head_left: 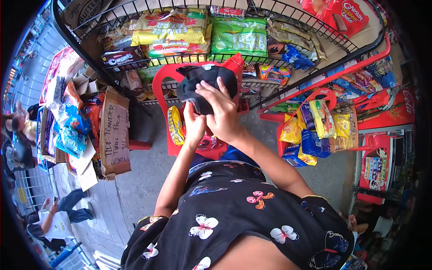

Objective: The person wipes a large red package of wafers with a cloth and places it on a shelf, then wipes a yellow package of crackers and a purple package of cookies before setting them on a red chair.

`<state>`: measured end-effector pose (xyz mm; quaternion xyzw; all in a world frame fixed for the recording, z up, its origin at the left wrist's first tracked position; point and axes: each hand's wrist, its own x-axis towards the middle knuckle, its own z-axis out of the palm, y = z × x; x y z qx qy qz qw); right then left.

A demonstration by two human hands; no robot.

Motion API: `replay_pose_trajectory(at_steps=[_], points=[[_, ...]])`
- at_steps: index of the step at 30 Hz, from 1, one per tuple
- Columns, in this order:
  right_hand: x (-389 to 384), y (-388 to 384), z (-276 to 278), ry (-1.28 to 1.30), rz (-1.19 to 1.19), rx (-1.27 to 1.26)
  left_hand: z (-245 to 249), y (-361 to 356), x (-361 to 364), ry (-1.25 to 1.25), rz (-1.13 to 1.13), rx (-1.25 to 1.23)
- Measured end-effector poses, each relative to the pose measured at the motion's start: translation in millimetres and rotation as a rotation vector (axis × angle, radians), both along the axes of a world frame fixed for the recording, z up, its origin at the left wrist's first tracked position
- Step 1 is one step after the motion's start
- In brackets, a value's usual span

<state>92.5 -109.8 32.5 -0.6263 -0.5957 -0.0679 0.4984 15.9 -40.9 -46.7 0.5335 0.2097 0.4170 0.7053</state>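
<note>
A black cap, soft and rounded with a small white mark on top, is held up in front of my body. My left hand pinches its near edge from below, fingers closed. Across its near side lies my right hand, the fingers bent over the fabric and the thumb close to my left hand. Behind and beneath the cap stands a red plastic chair. On the chair, a yellow packet sits left of my wrists, and a red packet shows partly behind them.
Ahead, a black wire rack holds yellow and green snack packs. A cardboard box of packets stands at left. On the right, a red chair bears several packs. A person is at lower left.
</note>
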Motion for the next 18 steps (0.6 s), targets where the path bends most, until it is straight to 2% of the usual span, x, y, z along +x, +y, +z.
replay_pose_trajectory(at_steps=[4, 6, 8, 9, 10, 11, 13, 14, 16, 18], points=[[45.5, 1.8, -19.2, -0.144, -0.079, -0.006, 24.9, -2.3, 3.2, 0.134, -0.011, 0.011], [50.9, 6.6, -17.6, 0.022, -0.251, -0.058, 25.5, -3.0, 2.1, 0.171, -0.018, 0.103], [14.1, 2.3, -11.4, 0.045, -0.174, -0.056, 7.5, 0.8, -0.6, 0.109, -0.050, 0.104], [-3.5, -4.4, 1.9, 0.017, -0.057, -0.051, -8.1, 1.6, -4.3, 0.050, -0.084, 0.101], [-8.7, -5.3, -0.8, 0.016, 0.093, 0.008, -19.6, 0.8, -8.9, 0.253, -0.027, 0.387], [-4.2, -4.8, -4.8, -0.054, 0.099, -0.005, -30.8, 0.2, -13.4, 0.447, 0.067, 0.667], [11.4, 1.1, -11.3, -0.131, 0.072, 0.012, -8.9, 6.8, -7.9, 0.493, -0.055, 0.549], [17.1, 4.1, -8.3, -0.096, 0.019, 0.037, 14.2, 3.7, 0.5, 0.251, -0.067, 0.126], [32.3, 9.0, -17.7, -0.009, -0.219, 0.020, 18.1, -1.6, 6.8, 0.123, 0.010, -0.021], [70.0, 10.4, -42.1, -0.046, -0.349, 0.008, 25.9, -2.2, 2.6, 0.100, -0.004, -0.036]])
